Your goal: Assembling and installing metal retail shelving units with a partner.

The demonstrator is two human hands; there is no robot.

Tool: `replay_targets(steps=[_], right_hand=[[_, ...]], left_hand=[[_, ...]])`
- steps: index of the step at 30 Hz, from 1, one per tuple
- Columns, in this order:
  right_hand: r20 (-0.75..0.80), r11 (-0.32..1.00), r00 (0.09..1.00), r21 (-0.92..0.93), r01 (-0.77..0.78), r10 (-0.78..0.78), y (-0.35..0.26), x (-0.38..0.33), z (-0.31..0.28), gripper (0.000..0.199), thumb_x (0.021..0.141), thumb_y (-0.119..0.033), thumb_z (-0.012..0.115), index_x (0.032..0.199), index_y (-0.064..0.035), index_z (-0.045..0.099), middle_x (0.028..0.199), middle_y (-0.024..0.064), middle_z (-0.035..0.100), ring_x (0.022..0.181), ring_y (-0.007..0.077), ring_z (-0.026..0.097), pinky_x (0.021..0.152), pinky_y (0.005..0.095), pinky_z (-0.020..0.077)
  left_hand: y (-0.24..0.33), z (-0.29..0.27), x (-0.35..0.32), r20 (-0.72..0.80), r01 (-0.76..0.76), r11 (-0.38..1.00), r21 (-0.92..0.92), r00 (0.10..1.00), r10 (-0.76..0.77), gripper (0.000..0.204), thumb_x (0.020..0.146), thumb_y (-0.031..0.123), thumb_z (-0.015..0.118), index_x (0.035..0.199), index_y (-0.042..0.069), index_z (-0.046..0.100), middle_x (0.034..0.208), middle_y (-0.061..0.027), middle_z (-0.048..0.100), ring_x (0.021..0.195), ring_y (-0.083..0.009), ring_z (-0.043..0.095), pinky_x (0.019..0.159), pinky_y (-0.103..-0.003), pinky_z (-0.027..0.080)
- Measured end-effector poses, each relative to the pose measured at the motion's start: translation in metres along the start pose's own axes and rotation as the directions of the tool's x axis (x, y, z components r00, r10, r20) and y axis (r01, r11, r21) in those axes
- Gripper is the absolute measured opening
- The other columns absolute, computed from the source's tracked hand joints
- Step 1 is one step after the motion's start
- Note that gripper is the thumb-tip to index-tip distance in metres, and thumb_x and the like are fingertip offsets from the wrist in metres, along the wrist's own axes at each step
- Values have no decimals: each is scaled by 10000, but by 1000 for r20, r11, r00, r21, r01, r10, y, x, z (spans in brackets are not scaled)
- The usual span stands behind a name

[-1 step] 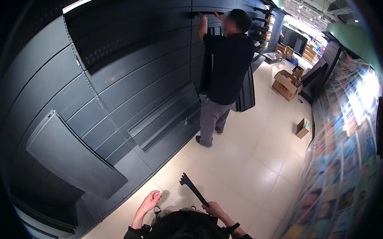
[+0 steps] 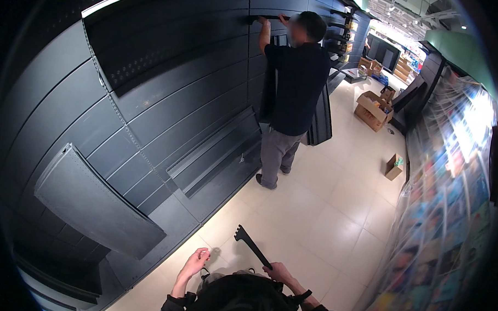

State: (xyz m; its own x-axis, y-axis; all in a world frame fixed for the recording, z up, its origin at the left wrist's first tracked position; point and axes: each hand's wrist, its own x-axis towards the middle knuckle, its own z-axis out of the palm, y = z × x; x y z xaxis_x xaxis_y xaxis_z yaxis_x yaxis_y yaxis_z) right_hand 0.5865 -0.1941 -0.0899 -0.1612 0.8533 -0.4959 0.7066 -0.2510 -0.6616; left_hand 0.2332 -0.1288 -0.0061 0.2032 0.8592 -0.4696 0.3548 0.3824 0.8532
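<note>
In my right hand (image 2: 279, 272) is a black shelf bracket (image 2: 251, 245), gripped at its near end. Its notched hook end points up and to the left, over the pale floor. My left hand (image 2: 195, 260) is held to the left of the bracket and apart from it, fingers loosely bent, with nothing seen in them. Ahead, a co-worker (image 2: 298, 83) in a dark shirt faces the dark wall panels (image 2: 207, 83), both hands raised to a black shelf bracket (image 2: 270, 17) on them.
A loose grey shelf panel (image 2: 99, 199) leans at the left, and more panels (image 2: 216, 151) lie along the wall base. Dark panels (image 2: 320, 122) stand beside the co-worker. An open carton (image 2: 373, 111) and a small box (image 2: 394, 167) sit on the floor. Plastic sheeting (image 2: 439, 217) covers goods at the right.
</note>
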Motion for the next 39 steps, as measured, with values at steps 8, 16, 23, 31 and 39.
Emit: replay_targets(steps=[8,16,23,31,39], right_hand=[[31,997,997,0,-77,77,11,3,-5,399,925,-375,591,847,6,682,623,87,639,559,221,646,585,361,534],[17,994,996,63,-86,85,10,4,-6,453,927,-405,557,719,-13,643,577,126,607,578,316,620,601,440,487],[2,991,998,115,-68,68,9,6,-4,455,927,-408,563,723,-9,647,574,131,607,565,317,617,590,444,486],[47,995,994,-22,-99,100,11,7,-5,397,924,-375,595,840,6,667,633,79,640,547,203,642,554,353,534],[55,993,992,7,-116,115,10,5,-5,432,921,-414,583,825,0,662,631,80,638,557,206,638,561,362,523]], left_hand=[[4,6,1,-7,35,999,8,999,-35,459,1006,374,469,1294,15,476,1147,-146,635,1031,-208,632,825,-337,494],[8,8,-3,-13,18,1000,8,1000,-18,454,1009,367,459,1295,14,470,1157,-144,629,1043,-209,625,834,-340,494],[9,6,-4,5,37,999,5,999,-37,456,1010,364,458,1299,11,465,1161,-147,625,1040,-208,623,842,-341,491],[3,7,-1,-28,18,999,-33,999,-19,487,984,388,506,1300,19,485,1102,-110,652,981,-168,626,811,-309,487],[5,10,0,0,25,1000,3,1000,-25,441,1015,348,452,1290,3,469,1155,-147,627,1041,-211,624,838,-338,491]])
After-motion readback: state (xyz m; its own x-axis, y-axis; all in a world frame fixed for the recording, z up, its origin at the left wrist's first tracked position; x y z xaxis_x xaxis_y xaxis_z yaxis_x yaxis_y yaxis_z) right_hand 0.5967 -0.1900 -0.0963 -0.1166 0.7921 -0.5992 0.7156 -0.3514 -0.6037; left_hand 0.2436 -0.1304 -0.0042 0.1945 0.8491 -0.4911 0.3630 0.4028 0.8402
